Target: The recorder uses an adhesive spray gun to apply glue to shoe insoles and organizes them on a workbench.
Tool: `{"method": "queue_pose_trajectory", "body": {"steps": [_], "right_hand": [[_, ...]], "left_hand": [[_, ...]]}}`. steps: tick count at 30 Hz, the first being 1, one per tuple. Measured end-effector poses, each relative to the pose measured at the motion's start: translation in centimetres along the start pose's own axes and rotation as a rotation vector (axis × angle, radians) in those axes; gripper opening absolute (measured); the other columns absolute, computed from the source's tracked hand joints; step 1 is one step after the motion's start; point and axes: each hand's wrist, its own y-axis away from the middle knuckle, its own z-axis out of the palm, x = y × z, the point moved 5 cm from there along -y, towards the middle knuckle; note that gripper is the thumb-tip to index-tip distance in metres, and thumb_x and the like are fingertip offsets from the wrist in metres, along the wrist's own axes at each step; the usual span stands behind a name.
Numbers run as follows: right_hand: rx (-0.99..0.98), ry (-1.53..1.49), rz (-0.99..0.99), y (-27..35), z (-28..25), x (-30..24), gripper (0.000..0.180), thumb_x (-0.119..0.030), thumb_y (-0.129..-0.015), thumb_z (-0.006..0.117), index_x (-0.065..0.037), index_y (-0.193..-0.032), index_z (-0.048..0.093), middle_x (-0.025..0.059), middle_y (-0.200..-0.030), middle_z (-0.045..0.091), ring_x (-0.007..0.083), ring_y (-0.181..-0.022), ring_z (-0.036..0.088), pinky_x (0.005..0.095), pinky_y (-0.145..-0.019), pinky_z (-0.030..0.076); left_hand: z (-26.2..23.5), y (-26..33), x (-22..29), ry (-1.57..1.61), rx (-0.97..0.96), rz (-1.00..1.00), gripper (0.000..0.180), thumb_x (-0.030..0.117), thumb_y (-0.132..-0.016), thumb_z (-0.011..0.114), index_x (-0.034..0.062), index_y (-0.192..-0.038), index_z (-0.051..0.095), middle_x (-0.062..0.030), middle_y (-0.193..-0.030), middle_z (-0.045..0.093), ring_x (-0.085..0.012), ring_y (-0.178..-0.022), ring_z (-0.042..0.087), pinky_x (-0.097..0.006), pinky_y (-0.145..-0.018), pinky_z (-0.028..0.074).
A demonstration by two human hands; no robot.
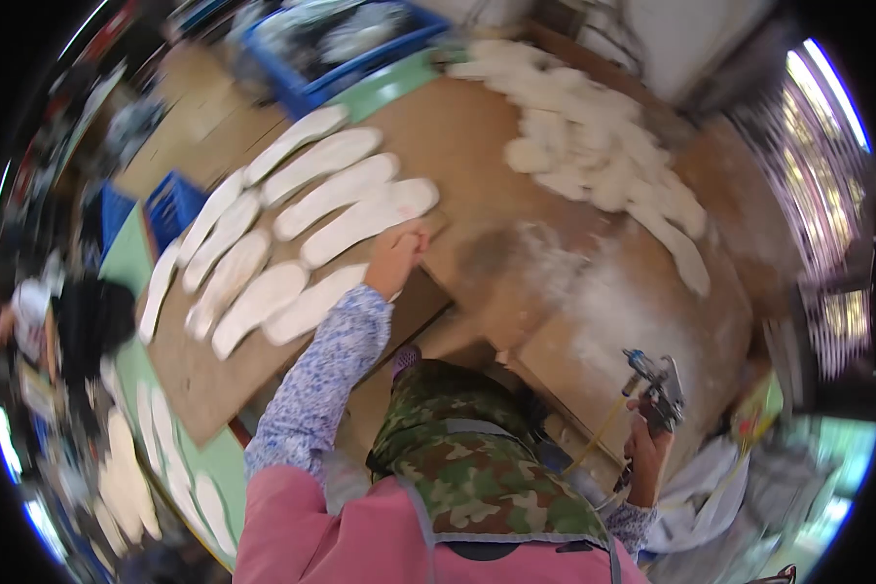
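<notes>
My left hand (399,255) is over the near edge of the brown board, its fingers curled together. It lies against the wide end of a white insole (370,222); whether anything is pinched in the fingers is hidden. More white insoles (238,248) lie side by side in two slanting rows on the board (200,384). At the lower right, my right hand (642,450) is wrapped round the handle of a metal spray gun (660,389). A yellowish hose (596,438) runs down beside it.
A loose heap of white insoles (594,127) covers the far right of the brown tabletop (477,156). White residue (613,302) marks the surface ahead of the spray gun. A blue crate (307,92) with plastic bags stands at the back. Another person (44,321) is at the far left.
</notes>
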Motion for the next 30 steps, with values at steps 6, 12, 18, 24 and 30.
{"method": "queue_pose_trajectory", "body": {"steps": [6, 12, 18, 24, 30], "right_hand": [[0.215, -0.053, 0.148, 0.3, -1.3, 1.1, 0.022, -0.005, -0.088, 0.057, -0.003, -0.11, 0.061, -0.005, -0.08, 0.055, 0.0005, -0.048, 0.036, 0.0192, -0.041, 0.027], [0.413, -0.047, 0.187, 0.1, -0.1, 2.9, 0.022, -0.001, -0.086, 0.058, -0.004, -0.106, 0.064, -0.0102, -0.061, 0.043, 0.0002, -0.049, 0.034, 0.0207, -0.044, 0.024], [0.526, -0.126, 0.236, 0.7, 1.3, 3.3, 0.032, -0.001, -0.088, 0.055, -0.004, -0.12, 0.054, 0.0049, -0.102, 0.065, -0.0003, -0.047, 0.039, 0.0178, -0.039, 0.029], [0.709, -0.259, 0.251, 2.3, 1.5, 3.6, 0.026, 0.0, -0.087, 0.057, -0.002, -0.113, 0.059, -0.0075, -0.063, 0.048, 0.0001, -0.046, 0.033, 0.0208, -0.042, 0.022], [0.677, -0.292, 0.261, 3.4, -0.9, 6.9, 0.041, 0.002, -0.088, 0.054, -0.005, -0.127, 0.047, 0.0076, -0.106, 0.065, -0.0004, -0.046, 0.036, 0.0179, -0.039, 0.026]], "left_hand": [[9.3, -14.8, -5.3, -0.378, -0.16, 0.121, 0.011, 0.001, -0.085, 0.048, 0.0028, -0.092, 0.056, -0.0067, -0.081, 0.056, -0.0169, -0.073, 0.054, -0.03, -0.065, 0.045], [22.1, -24.8, -3.1, -0.42, -0.306, 0.414, 0.015, 0.004, -0.087, 0.052, 0.0036, -0.1, 0.059, -0.0102, -0.087, 0.06, -0.0217, -0.078, 0.059, -0.033, -0.07, 0.048], [34.2, -28.9, -0.8, -0.345, -0.448, 0.548, 0.013, 0.001, -0.082, 0.053, 0.0034, -0.094, 0.058, -0.0136, -0.093, 0.06, -0.0321, -0.086, 0.059, -0.039, -0.077, 0.048], [40.4, -24.4, -0.2, -0.751, -0.54, 0.934, 0.034, -0.001, -0.069, 0.058, 0.0088, -0.102, 0.058, -0.008, -0.102, 0.056, -0.0284, -0.102, 0.05, -0.043, -0.083, 0.04], [44.2, -21.8, 0.5, -1.017, -0.531, 1.258, 0.028, 0.004, -0.068, 0.062, 0.0071, -0.096, 0.058, -0.0116, -0.103, 0.055, -0.0292, -0.099, 0.051, -0.045, -0.089, 0.036]]}}
